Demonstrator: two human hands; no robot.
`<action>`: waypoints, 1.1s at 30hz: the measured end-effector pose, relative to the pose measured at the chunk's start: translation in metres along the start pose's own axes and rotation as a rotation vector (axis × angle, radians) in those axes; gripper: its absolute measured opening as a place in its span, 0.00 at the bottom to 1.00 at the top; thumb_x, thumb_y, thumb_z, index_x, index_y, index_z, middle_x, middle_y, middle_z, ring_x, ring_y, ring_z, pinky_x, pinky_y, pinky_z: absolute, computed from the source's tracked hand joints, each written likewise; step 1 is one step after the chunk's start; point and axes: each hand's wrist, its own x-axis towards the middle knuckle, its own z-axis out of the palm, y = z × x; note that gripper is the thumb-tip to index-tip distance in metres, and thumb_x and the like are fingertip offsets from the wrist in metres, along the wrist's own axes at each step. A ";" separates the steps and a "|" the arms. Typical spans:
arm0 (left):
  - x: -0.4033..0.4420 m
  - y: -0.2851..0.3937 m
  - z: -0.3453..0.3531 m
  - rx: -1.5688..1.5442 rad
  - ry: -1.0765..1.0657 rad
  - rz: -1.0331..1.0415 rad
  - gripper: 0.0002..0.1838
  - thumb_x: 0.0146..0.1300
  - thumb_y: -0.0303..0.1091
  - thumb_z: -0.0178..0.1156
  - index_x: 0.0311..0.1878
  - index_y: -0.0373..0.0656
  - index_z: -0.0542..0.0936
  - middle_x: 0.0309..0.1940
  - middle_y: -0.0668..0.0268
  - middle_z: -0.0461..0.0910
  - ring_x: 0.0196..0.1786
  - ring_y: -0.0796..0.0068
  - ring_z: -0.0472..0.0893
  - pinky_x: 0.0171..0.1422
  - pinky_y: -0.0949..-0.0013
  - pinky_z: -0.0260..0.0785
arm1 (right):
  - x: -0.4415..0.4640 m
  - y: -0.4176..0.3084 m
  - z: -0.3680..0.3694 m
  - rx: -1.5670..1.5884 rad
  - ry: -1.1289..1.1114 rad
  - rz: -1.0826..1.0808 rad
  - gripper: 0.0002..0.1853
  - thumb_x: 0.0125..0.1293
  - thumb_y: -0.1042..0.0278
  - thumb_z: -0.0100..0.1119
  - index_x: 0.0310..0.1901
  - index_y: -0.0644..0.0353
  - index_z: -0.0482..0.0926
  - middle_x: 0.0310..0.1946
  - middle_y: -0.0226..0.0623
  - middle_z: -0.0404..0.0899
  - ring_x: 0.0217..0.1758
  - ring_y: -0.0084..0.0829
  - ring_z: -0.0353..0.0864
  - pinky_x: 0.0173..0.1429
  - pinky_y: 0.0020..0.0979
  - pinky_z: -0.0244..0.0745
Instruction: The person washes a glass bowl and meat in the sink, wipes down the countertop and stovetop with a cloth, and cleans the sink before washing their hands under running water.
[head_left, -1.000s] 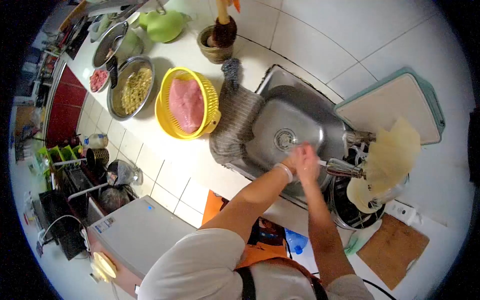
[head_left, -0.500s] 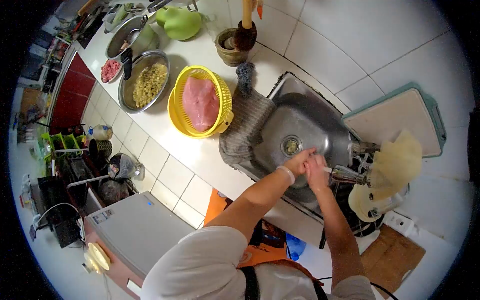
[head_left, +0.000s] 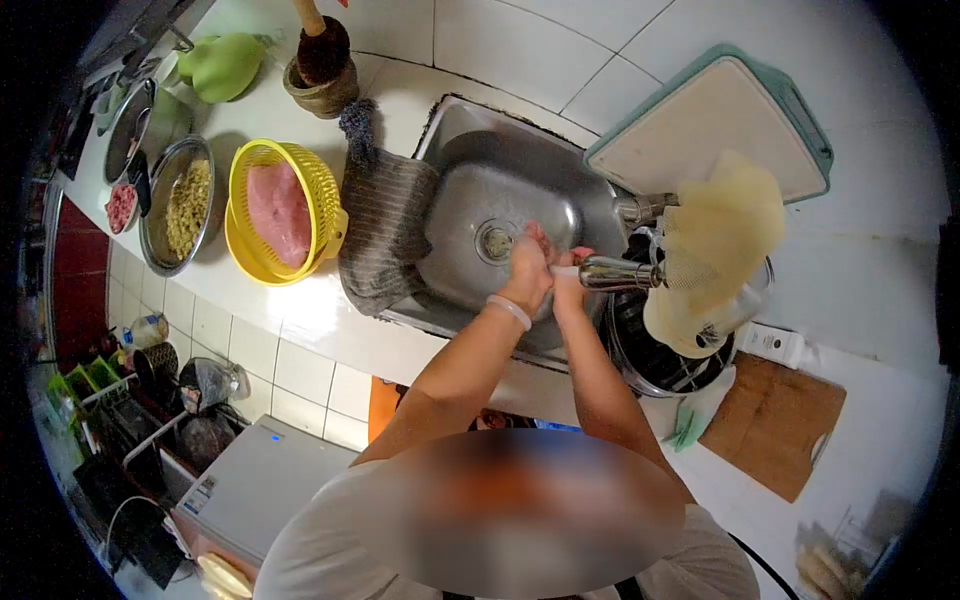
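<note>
Over the sink [head_left: 470, 190], my left hand [head_left: 530, 265] is held open with its fingers pointing away from me and a pale bracelet [head_left: 511, 310] on the wrist. Close beside it, my right hand [head_left: 568, 283] is under the mouth of the metal faucet [head_left: 608, 273]; its fingers show only in part and look loosely open. Whitish water runs from the faucet onto the right hand. Nothing is held in either hand. Left of the hands, the drain [head_left: 496, 241] has small pale bits in it.
A striped cloth [head_left: 385, 235] drapes over the sink's left edge. Beyond it stand a yellow basket [head_left: 325, 195] with raw meat [head_left: 280, 215] and a metal bowl [head_left: 215, 225] of chopped food. A white cutting board [head_left: 715, 125] leans on the wall; a wooden board [head_left: 775, 425] lies at right.
My hands were clasped together; now they are slightly apart, with the right one under the faucet's stream. The whole view has shifted, so the counter appears farther left.
</note>
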 end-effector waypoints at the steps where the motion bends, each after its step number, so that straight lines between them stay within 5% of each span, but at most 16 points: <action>1: 0.005 -0.002 -0.005 -0.076 -0.034 0.015 0.14 0.62 0.44 0.54 0.27 0.46 0.69 0.19 0.71 0.63 0.19 0.76 0.60 0.23 0.71 0.57 | 0.001 0.001 -0.001 -0.004 -0.075 0.075 0.13 0.61 0.60 0.52 0.41 0.59 0.67 0.31 0.31 0.70 0.33 0.24 0.68 0.34 0.30 0.66; 2: -0.002 0.000 0.000 -0.075 -0.034 0.014 0.14 0.62 0.44 0.54 0.27 0.46 0.69 0.19 0.71 0.63 0.19 0.76 0.60 0.23 0.71 0.57 | -0.002 -0.013 -0.006 -0.004 -0.074 0.076 0.13 0.61 0.60 0.52 0.41 0.59 0.67 0.31 0.31 0.70 0.33 0.24 0.68 0.34 0.30 0.66; 4: -0.023 0.012 0.014 0.019 -0.027 -0.075 0.15 0.60 0.46 0.58 0.25 0.47 0.69 0.18 0.72 0.66 0.19 0.75 0.63 0.23 0.72 0.58 | -0.011 -0.077 -0.026 0.476 -0.267 0.595 0.12 0.63 0.57 0.51 0.38 0.59 0.68 0.25 0.30 0.69 0.29 0.22 0.68 0.29 0.30 0.65; 5: -0.018 0.011 0.010 0.016 -0.025 -0.071 0.15 0.60 0.46 0.58 0.25 0.47 0.69 0.18 0.72 0.66 0.19 0.75 0.63 0.23 0.72 0.58 | -0.010 -0.094 -0.036 0.475 -0.273 0.595 0.12 0.63 0.57 0.51 0.38 0.59 0.68 0.25 0.30 0.69 0.29 0.22 0.68 0.29 0.30 0.65; 7: 0.004 0.001 -0.007 0.541 -0.172 0.325 0.16 0.57 0.47 0.61 0.26 0.47 0.71 0.21 0.72 0.70 0.23 0.76 0.68 0.24 0.74 0.61 | -0.004 -0.102 -0.052 0.439 -0.584 0.701 0.13 0.65 0.55 0.48 0.35 0.57 0.70 0.24 0.29 0.69 0.28 0.22 0.68 0.27 0.30 0.65; 8: 0.011 0.000 -0.016 0.540 -0.171 0.325 0.16 0.57 0.47 0.61 0.26 0.47 0.71 0.21 0.72 0.70 0.23 0.76 0.68 0.24 0.74 0.61 | -0.002 -0.099 -0.054 0.422 -0.689 0.732 0.13 0.66 0.54 0.47 0.34 0.56 0.70 0.24 0.28 0.69 0.28 0.21 0.68 0.27 0.30 0.65; 10: 0.021 0.003 -0.031 0.816 -0.128 0.437 0.12 0.58 0.41 0.61 0.32 0.45 0.72 0.27 0.70 0.75 0.30 0.73 0.74 0.32 0.70 0.69 | 0.002 -0.076 -0.042 0.059 -0.490 0.229 0.13 0.67 0.56 0.46 0.33 0.57 0.71 0.29 0.33 0.72 0.29 0.30 0.72 0.28 0.35 0.67; 11: 0.005 0.011 -0.023 0.818 -0.129 0.438 0.12 0.58 0.41 0.61 0.32 0.45 0.72 0.27 0.70 0.75 0.30 0.73 0.74 0.32 0.70 0.69 | 0.002 -0.080 -0.045 0.060 -0.489 0.229 0.13 0.67 0.56 0.46 0.33 0.57 0.71 0.29 0.33 0.72 0.29 0.30 0.72 0.28 0.35 0.67; 13: -0.024 0.021 -0.009 0.267 -0.172 -0.358 0.08 0.63 0.36 0.54 0.38 0.44 0.71 0.32 0.66 0.75 0.37 0.70 0.76 0.41 0.66 0.73 | 0.000 -0.089 -0.055 -0.459 -0.339 -0.707 0.12 0.66 0.58 0.48 0.35 0.59 0.71 0.32 0.42 0.73 0.31 0.42 0.73 0.32 0.40 0.68; 17: 0.001 -0.001 -0.024 0.231 -0.276 -0.090 0.03 0.63 0.30 0.50 0.37 0.43 0.71 0.32 0.64 0.75 0.34 0.69 0.75 0.45 0.66 0.74 | -0.021 -0.107 -0.059 -0.553 -0.455 -0.742 0.12 0.64 0.63 0.48 0.46 0.57 0.72 0.35 0.50 0.75 0.39 0.51 0.74 0.42 0.43 0.69; 23: 0.003 -0.008 -0.019 0.174 -0.340 0.061 0.08 0.66 0.32 0.43 0.37 0.41 0.71 0.30 0.65 0.73 0.33 0.68 0.73 0.42 0.59 0.74 | -0.030 -0.099 -0.041 -0.259 -0.183 -0.251 0.14 0.65 0.61 0.45 0.39 0.65 0.72 0.38 0.51 0.74 0.40 0.53 0.73 0.47 0.43 0.67; 25: -0.021 -0.003 0.007 0.174 -0.030 0.113 0.09 0.63 0.29 0.43 0.29 0.41 0.72 0.24 0.66 0.71 0.28 0.70 0.70 0.36 0.63 0.71 | -0.025 -0.065 -0.028 -0.323 -0.051 -0.307 0.16 0.67 0.58 0.44 0.42 0.65 0.73 0.39 0.55 0.73 0.42 0.51 0.72 0.50 0.41 0.66; 27: -0.011 -0.003 -0.005 0.462 -0.141 0.248 0.09 0.63 0.31 0.44 0.29 0.41 0.71 0.23 0.67 0.70 0.27 0.71 0.70 0.34 0.64 0.68 | -0.027 -0.051 -0.027 -0.557 -0.178 -0.199 0.20 0.68 0.53 0.41 0.44 0.64 0.72 0.41 0.50 0.73 0.43 0.47 0.72 0.52 0.38 0.65; 29: -0.005 -0.002 -0.015 0.753 -0.249 0.387 0.10 0.63 0.33 0.45 0.29 0.41 0.71 0.21 0.68 0.69 0.26 0.72 0.69 0.31 0.65 0.65 | -0.006 -0.026 -0.017 -0.023 -0.207 0.237 0.22 0.67 0.48 0.42 0.45 0.61 0.72 0.38 0.41 0.74 0.41 0.38 0.73 0.46 0.36 0.68; 31: 0.001 0.003 -0.015 0.169 -0.360 0.096 0.11 0.64 0.41 0.49 0.33 0.42 0.71 0.19 0.70 0.68 0.24 0.74 0.68 0.26 0.68 0.59 | 0.017 -0.022 -0.025 0.374 -0.230 0.685 0.24 0.65 0.43 0.45 0.46 0.57 0.72 0.34 0.32 0.74 0.39 0.30 0.74 0.40 0.32 0.72; 33: -0.002 0.018 -0.015 0.191 -0.275 0.082 0.13 0.62 0.43 0.53 0.35 0.42 0.71 0.20 0.69 0.69 0.24 0.73 0.68 0.27 0.67 0.62 | 0.038 -0.030 -0.044 0.242 -0.636 0.759 0.20 0.63 0.46 0.52 0.42 0.55 0.73 0.30 0.32 0.75 0.35 0.27 0.75 0.34 0.30 0.72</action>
